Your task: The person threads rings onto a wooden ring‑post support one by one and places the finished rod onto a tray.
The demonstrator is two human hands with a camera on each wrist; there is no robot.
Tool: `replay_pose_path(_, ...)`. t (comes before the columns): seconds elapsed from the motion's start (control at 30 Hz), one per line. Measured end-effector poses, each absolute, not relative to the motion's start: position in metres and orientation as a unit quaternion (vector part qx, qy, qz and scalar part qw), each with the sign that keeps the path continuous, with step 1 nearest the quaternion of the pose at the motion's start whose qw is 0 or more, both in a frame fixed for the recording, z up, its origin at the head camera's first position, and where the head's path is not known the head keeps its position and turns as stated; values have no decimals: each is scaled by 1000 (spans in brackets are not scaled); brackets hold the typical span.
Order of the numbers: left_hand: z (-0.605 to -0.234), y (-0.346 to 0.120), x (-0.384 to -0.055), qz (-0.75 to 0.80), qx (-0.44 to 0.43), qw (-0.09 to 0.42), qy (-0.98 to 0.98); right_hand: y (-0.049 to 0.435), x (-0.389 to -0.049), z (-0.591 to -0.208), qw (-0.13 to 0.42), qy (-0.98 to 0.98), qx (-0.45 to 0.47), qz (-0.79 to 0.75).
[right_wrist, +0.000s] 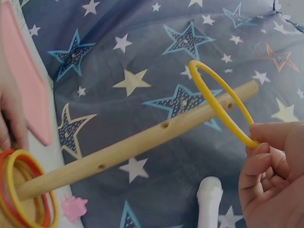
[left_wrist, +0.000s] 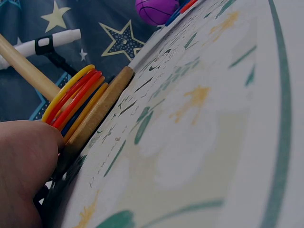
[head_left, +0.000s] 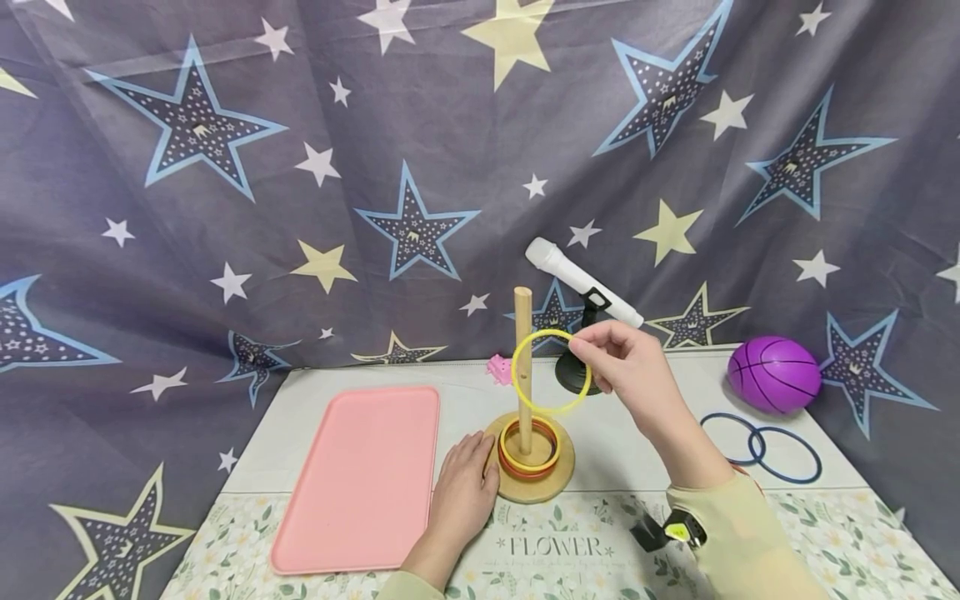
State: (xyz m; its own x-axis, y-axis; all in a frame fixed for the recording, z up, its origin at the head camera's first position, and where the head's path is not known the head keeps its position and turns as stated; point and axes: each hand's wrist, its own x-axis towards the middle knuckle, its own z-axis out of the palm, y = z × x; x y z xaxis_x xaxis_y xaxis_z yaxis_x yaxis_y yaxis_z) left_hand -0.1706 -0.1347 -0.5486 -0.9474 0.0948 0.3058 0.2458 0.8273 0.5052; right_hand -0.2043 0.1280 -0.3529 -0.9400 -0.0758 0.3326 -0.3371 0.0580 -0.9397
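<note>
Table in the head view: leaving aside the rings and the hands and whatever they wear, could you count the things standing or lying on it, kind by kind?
Wooden post on a round base: 1
Flat pink rectangular tray: 1
White microphone on a black stand: 1
Purple ball: 1
Small pink toy: 1
Total: 5

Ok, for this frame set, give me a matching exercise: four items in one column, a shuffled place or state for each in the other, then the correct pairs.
Column one
1. Right hand
2. Purple ball
3. Left hand
4. White microphone

Column two
A. Rests at the edge of the wooden stand's round base
B. Mounted at a slant on a black stand
C. Pinches a yellow ring
D. Sits behind two blue rings

Pairs: 1-C, 2-D, 3-A, 4-B
</note>
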Motion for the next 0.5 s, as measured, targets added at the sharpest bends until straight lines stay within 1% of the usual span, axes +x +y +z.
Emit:
replay_pose_path(0.3,-550,-135,-171,-285,-89,126,-946,116,-209,-329,116,-689,160,697)
replay_pose_path(0.5,-549,-136,-171,-283,-93,132,-945,104,-211,-319,131,-671,170,709)
